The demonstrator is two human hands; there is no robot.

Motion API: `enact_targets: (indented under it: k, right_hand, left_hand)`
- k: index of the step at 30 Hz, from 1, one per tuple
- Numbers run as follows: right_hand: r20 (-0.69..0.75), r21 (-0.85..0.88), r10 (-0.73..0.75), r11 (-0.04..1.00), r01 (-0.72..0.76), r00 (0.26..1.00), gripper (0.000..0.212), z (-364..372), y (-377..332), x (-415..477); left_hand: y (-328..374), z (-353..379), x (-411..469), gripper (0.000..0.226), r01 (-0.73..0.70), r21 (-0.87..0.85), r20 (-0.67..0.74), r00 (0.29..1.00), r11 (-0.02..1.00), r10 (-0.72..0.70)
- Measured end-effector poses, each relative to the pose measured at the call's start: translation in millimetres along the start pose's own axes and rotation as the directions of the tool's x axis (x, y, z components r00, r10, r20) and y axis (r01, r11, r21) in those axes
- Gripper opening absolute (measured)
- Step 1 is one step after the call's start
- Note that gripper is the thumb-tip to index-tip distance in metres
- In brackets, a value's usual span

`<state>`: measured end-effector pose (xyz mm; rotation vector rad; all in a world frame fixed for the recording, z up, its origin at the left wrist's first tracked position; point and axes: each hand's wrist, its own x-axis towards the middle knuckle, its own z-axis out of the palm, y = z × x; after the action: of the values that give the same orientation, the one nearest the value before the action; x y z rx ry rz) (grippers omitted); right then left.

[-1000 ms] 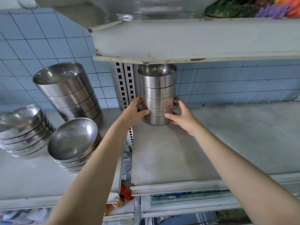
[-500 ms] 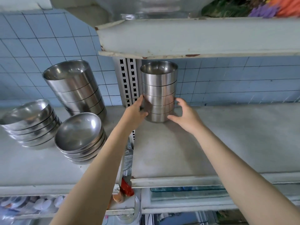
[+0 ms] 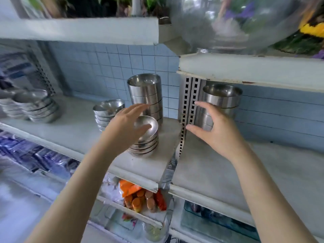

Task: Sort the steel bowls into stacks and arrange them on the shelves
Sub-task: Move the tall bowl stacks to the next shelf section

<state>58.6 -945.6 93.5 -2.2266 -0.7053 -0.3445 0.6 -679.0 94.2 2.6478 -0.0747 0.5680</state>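
Note:
A stack of straight-sided steel bowls (image 3: 222,100) stands at the back left corner of the right shelf (image 3: 263,169). My right hand (image 3: 215,130) hovers in front of it, fingers spread, holding nothing. My left hand (image 3: 126,125) is open over a stack of small round bowls (image 3: 147,139) on the left shelf (image 3: 73,130). Behind that stack stands a taller stack of straight-sided bowls (image 3: 146,95). Another round-bowl stack (image 3: 107,111) sits to its left, and a blurred round-bowl stack (image 3: 36,106) stands at the far left.
A slotted metal upright (image 3: 190,102) divides the two shelves. Upper shelves (image 3: 245,67) hang low overhead and carry a large glass bowl (image 3: 236,21) and plants. Packaged goods (image 3: 140,197) fill the shelves below. Blue tiled wall behind.
Both hands have let go of the straight-sided stack on the right shelf and drawn back. My left hand moved left over the small round bowls. The view swung left.

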Motion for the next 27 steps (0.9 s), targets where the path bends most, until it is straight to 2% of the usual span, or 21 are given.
enact_targets:
  k: [3, 8, 13, 16, 18, 23, 27]
  right_hand:
    - [0.039, 0.047, -0.017, 0.999, 0.016, 0.999, 0.07, 31.4, -21.2, 11.8]
    - [0.051, 0.19, 0.086, 0.977, -0.094, 0.995, 0.079, 80.4, -39.1, 40.2]
    - [-0.006, 0.19, 0.225, 0.957, -0.22, 0.974, 0.086, 128.3, -55.4, 83.0]
    - [-0.022, 0.146, 0.299, 0.945, -0.293, 0.954, 0.089, 147.1, -54.2, 104.3]
    - [-0.003, 0.18, 0.395, 0.904, -0.388, 0.919, 0.095, 152.4, -50.4, 114.5]
    - [0.118, 0.406, 0.601, 0.697, -0.591, 0.791, 0.1, 151.9, -31.1, 133.6]
    - [0.285, 0.484, 0.639, 0.547, -0.683, 0.715, 0.114, 152.9, -15.3, 154.5]
  left_hand:
    - [-44.6, -21.0, -12.6, 0.062, 0.083, 0.004, -0.051, 0.995, 0.997, -0.082]
    - [-111.0, -37.1, -7.7, 0.064, 0.081, -0.035, -0.051, 0.995, 0.996, -0.083]
    - [-173.8, -56.6, 33.8, 0.071, 0.013, -0.091, 0.05, 0.999, 0.996, -0.009]
    - [-189.6, -66.1, 70.7, 0.075, -0.038, -0.11, 0.144, 0.988, 0.993, 0.054]
    - [-194.0, -67.2, 100.3, 0.078, -0.036, -0.131, 0.229, 0.971, 0.991, 0.065]
    - [-184.4, -52.8, 170.4, 0.09, 0.169, -0.327, 0.415, 0.91, 0.93, -0.02]
    - [-173.6, -33.7, 211.3, 0.085, 0.409, -0.44, 0.618, 0.784, 0.8, -0.061]
